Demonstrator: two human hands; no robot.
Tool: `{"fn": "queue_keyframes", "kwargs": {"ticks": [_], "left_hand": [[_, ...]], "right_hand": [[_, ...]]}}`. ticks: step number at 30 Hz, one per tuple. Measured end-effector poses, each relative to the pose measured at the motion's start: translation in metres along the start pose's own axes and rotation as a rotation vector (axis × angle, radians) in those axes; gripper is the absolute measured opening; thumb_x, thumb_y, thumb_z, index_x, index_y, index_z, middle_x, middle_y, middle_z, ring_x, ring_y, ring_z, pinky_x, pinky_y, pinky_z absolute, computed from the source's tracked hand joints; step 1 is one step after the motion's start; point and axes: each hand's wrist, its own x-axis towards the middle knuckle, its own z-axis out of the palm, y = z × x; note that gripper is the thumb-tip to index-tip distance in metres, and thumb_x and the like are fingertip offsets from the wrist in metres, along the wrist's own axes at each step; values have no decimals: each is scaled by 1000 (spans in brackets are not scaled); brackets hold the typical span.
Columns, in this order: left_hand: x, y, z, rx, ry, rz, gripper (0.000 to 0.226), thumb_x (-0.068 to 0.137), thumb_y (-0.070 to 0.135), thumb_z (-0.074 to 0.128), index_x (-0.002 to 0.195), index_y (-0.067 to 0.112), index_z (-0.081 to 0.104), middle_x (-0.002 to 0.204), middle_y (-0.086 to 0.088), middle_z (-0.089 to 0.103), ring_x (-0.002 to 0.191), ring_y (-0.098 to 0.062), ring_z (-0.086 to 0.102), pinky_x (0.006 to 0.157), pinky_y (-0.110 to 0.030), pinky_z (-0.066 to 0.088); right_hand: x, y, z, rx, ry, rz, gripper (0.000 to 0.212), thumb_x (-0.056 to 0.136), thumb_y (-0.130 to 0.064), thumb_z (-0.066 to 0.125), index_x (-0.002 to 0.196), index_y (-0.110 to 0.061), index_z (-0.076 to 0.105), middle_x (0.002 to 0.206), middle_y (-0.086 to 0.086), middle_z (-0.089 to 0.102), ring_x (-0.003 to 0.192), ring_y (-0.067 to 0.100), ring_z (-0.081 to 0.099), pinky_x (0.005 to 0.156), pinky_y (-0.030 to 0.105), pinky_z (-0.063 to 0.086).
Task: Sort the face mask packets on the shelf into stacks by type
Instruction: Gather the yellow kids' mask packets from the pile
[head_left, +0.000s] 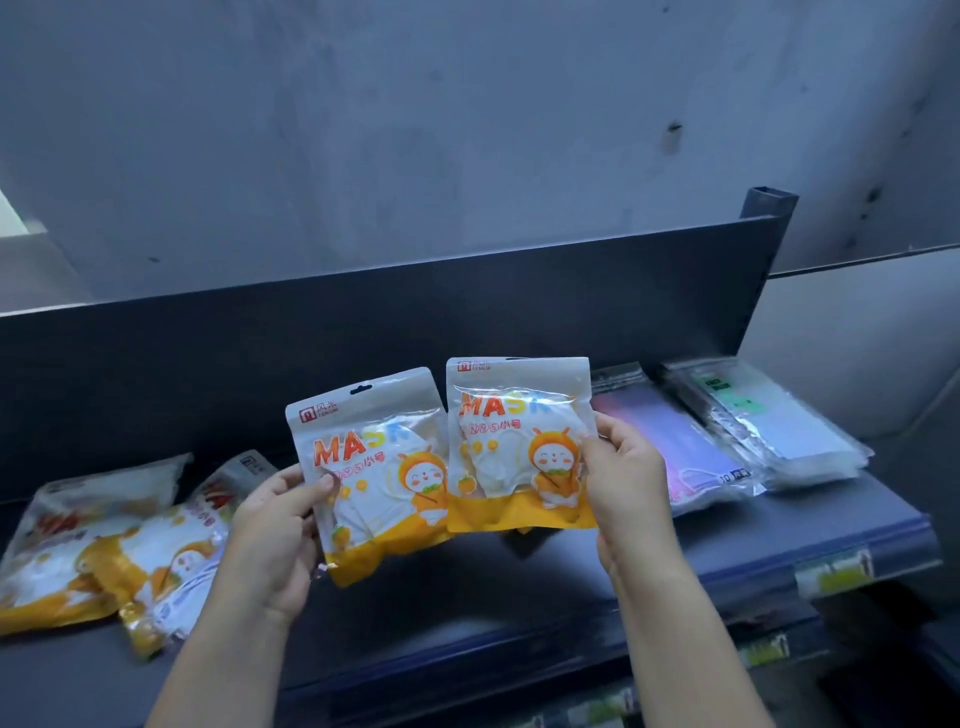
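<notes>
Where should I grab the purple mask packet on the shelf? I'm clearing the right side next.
Probably by its near short end, coming from the front. The purple mask packet lies flat, long axis running back toward the shelf wall, with a clear packet stack tight along its right edge; the near end overhangs nothing but is unobstructed.

Two matching orange-and-white packets printed "MASK" with a cartoon figure are held upright side by side above the dark shelf (519, 587), the left packet (374, 473) tilted slightly and the right packet (519, 447) nearly straight, their edges touching. More orange-and-white packets (104, 540) lie overlapping at the shelf's left end. At the right end lie a clear purple-pink packet (670, 447) and, beside it, a stack of clear pale packets (779, 421).
</notes>
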Motion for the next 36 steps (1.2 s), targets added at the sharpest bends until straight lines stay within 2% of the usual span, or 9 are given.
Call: {"fn": "queue_keyframes", "kwargs": {"ticks": [2,6,13,18,23,25,28,32,36], "left_hand": [[4,0,12,7,-30,3,14,99,4,60,111,6,65,102,-20,78,90,-35,76,68,-44,60],[9,-4,40,5,-68,10,14,99,6,61,113,6,65,99,-17,79,89,-32,77,56,-39,63],[9,-16,98,-4,-60,22,23,98,7,62,119,2,66,106,-20,78,92,-37,77,62,-43,64],[4,-32,139,-27,36,81,22,97,6,63,118,3,66,102,-18,79,90,-35,78,67,-44,64],[3,-66,170,116,180,130,17,92,6,67,109,9,69,94,-12,80,84,-32,78,69,-45,62],[6,-78,176,326,277,233,15,90,14,67,103,18,70,90,0,79,82,-24,76,72,-45,62],[5,-87,183,574,332,325,12,92,22,68,104,22,67,93,13,70,87,-12,67,69,-31,51],[14,-93,182,582,344,277,27,91,23,74,116,17,64,103,6,70,96,-16,67,73,-31,48],[20,-96,181,555,359,267,31,90,27,76,117,18,63,102,6,70,94,-16,68,71,-32,49]], "right_hand": [[8,-3,-3,-8,20,-12,21,101,-8,60,106,-21,77,92,5,83,86,27,82,62,47,66],[26,-15,-19,6,49,-26,18,102,-8,62,109,-16,77,93,8,83,83,25,82,54,35,63],[66,-45,-64,19,57,-16,22,101,-4,61,105,-15,79,88,10,83,81,27,81,59,43,65],[101,-63,-100,-69,45,-30,20,100,-9,62,98,-20,79,90,5,83,87,28,81,75,51,67],[123,-78,-115,-69,-18,-11,22,102,-6,59,106,-17,78,89,5,83,82,25,82,62,39,65],[128,-80,-117,-78,-41,18,24,102,-4,57,106,-16,78,89,6,83,80,26,82,62,40,65],[132,-80,-119,-76,-67,50,25,102,-3,56,106,-17,77,88,7,83,81,28,82,67,47,67],[136,-77,-113,-104,-79,53,28,101,-1,55,107,-17,77,92,8,83,84,29,82,71,51,68],[133,-76,-102,-141,-132,47,26,102,-3,57,104,-18,78,89,5,83,82,26,82,66,43,68]]}}
